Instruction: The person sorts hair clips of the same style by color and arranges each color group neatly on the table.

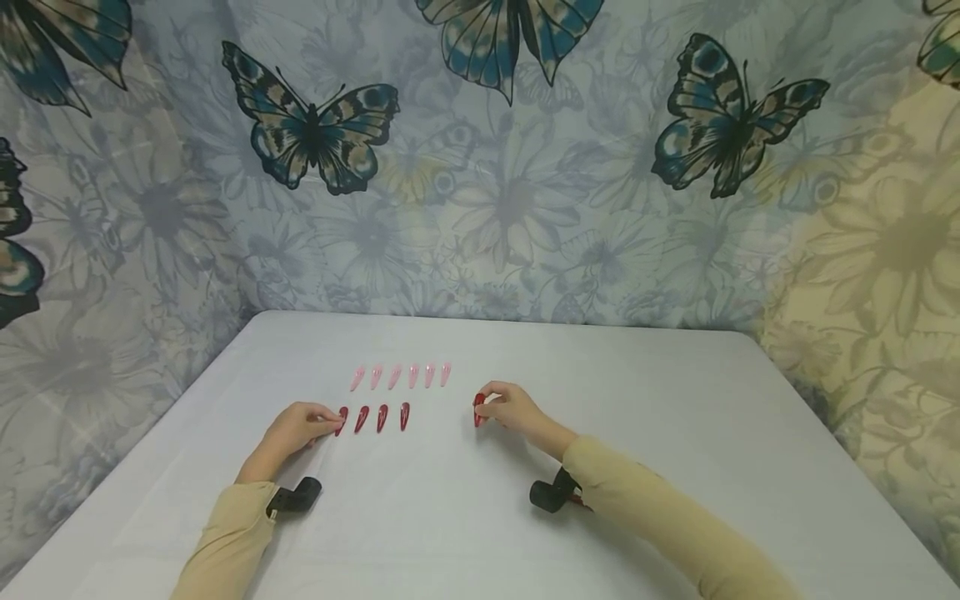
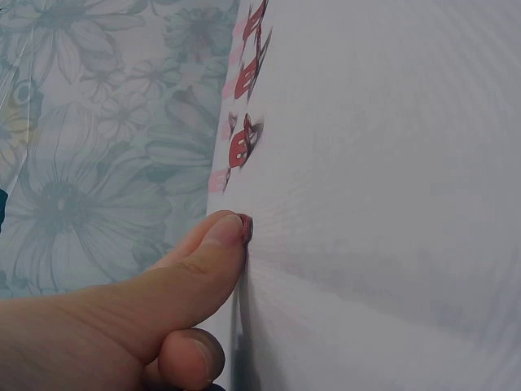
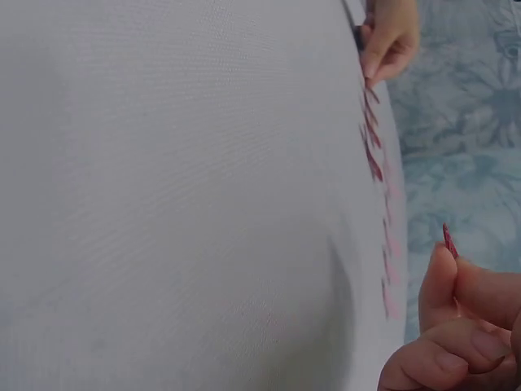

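On the white table [image 1: 420, 517], my left hand [image 1: 300, 427] pinches the leftmost red snap hair clip [image 1: 341, 421] between thumb and finger. To its right, three more glossy red hair clips, the middle one [image 1: 382, 418] among them, lie in a spaced row. Behind them runs a row of several pink hair clips [image 1: 395, 377]. My right hand [image 1: 513, 406] holds another red hair clip [image 1: 477, 410] at its fingertips, right of both rows. The right wrist view shows that clip's pointed end [image 3: 449, 239] sticking up past the fingertips; the rest is hidden by the fingers.
A bit of something red [image 1: 577, 500] shows under the right forearm, mostly hidden by the sleeve. Black wrist cameras [image 1: 300, 495] are strapped at both cuffs. Behind the table's far edge stands a wall [image 1: 517, 250] with butterfly and flower print.
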A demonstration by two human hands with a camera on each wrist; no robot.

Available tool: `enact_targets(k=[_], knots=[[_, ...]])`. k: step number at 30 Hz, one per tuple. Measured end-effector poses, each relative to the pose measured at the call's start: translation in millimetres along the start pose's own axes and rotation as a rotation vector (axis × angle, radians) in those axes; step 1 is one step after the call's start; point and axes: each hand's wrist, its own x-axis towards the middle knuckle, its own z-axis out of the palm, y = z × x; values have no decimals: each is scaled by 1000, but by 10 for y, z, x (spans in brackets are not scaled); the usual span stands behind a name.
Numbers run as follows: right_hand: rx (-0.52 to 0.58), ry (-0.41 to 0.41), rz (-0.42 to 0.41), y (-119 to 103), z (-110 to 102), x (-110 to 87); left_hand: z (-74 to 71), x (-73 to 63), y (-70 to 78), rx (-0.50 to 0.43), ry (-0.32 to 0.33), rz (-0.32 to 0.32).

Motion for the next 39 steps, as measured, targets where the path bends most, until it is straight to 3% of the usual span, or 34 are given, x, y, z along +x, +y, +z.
enact_targets(k=[16,26,33,39], knots=[[-40,-41,16,-55,467,301,28,-12,-14,-17,7,30],[-179,10,-72,-149,614,462,-14,1,19,-5,13,42],[-350,35,-149,-195,693,472,-18,8,8,-6,9,44],[-368,59,-165,-193,703,444,-11,6,17,-9,7,23]])
